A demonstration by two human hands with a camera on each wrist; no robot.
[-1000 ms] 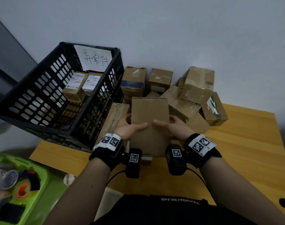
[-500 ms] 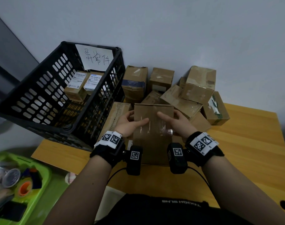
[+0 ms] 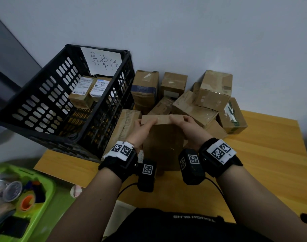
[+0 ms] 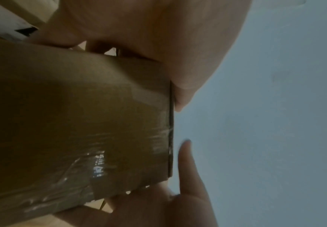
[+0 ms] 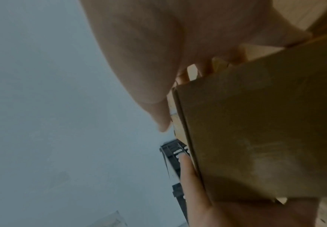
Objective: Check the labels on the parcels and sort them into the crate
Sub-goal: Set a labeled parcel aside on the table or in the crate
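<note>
Parcel [image 3: 164,144]: held upright between my two hands, low over the near part of the worktop [image 3: 264,165], so I can turn its faces toward me and look for a label.
Left hand [image 3: 142,131]: grip closed on the parcel's upper left edge, thumb over the top.
Right hand [image 3: 188,128]: grip closed on the upper right edge likewise.
Label: none visible on the brown, taped face toward me.
Crate [image 3: 49,95]: far left, black; two labelled boxes [image 3: 89,91] already lie inside, a handwritten sign [image 3: 102,62] on its far wall.
Pile [image 3: 192,98]: remaining cardboard parcels crowd against the wall just behind my hands.
Obstacle: crate's near wall stands high, so I judge the parcel must be lifted over it.
</note>
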